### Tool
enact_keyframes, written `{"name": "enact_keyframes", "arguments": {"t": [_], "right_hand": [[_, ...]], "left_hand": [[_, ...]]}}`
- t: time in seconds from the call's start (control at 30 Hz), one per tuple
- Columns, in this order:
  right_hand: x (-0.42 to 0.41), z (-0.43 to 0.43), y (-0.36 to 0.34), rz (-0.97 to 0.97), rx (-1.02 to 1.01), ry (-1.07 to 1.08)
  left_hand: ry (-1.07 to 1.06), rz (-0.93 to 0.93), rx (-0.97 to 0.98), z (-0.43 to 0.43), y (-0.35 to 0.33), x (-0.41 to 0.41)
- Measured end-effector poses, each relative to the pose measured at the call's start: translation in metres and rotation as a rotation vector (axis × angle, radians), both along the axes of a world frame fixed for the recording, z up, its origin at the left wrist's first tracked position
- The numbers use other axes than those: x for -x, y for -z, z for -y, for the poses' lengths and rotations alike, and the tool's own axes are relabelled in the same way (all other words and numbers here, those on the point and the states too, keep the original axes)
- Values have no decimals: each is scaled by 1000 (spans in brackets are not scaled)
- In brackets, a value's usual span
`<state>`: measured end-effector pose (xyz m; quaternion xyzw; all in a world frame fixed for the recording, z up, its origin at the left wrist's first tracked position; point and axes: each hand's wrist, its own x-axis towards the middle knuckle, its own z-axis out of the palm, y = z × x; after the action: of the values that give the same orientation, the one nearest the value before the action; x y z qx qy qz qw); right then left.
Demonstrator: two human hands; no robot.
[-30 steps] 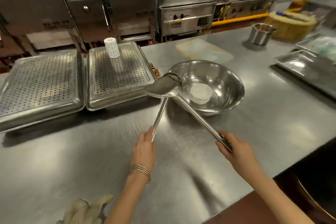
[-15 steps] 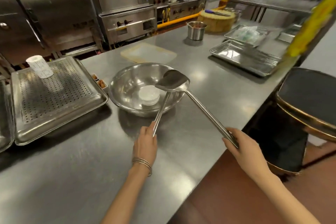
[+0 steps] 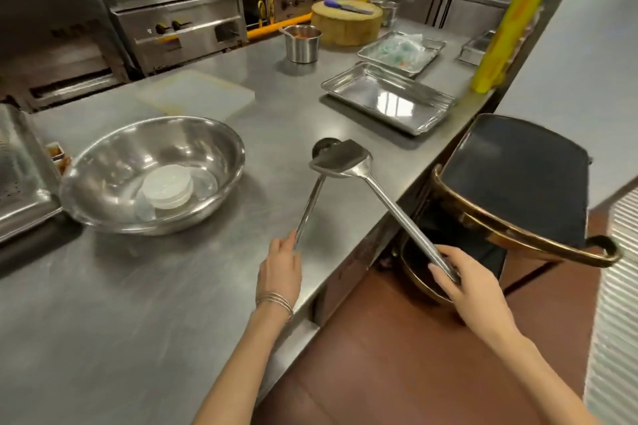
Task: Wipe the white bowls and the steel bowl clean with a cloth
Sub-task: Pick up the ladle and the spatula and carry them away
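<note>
Now | left hand grips ladle | right hand grips spatula | heads meet, pointing away

Head-worn wide-angle view looks forward and down, close over the steel counter.

**Two Hands, Two Utensils, One Steel Bowl**

Two hands work at the counter. The left hand grips one ladle and the right hand one spatula, making two long steel utensils. Left of the left grip sits one steel bowl with one small stack of white bowls, their number unclear. Beyond both grips lie two shallow trays, a near tray and a far tray. Also there are one steel pot, one chopping block bearing one knife, and one cutting board. One perforated tray lies far left of the grips.
</note>
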<state>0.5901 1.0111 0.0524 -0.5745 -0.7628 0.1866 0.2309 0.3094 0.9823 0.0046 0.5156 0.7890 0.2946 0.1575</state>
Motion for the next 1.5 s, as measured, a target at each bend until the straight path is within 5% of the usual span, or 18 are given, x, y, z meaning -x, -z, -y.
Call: {"name": "enact_keyframes", "arguments": {"t": [0.8, 1.5], "right_hand": [[-40, -264, -4, -91, 38, 116], [-129, -560, 2, -63, 20, -153]], "left_hand": [[-8, 167, -44, -268, -6, -58], [-310, 313, -55, -499, -5, -181]]}}
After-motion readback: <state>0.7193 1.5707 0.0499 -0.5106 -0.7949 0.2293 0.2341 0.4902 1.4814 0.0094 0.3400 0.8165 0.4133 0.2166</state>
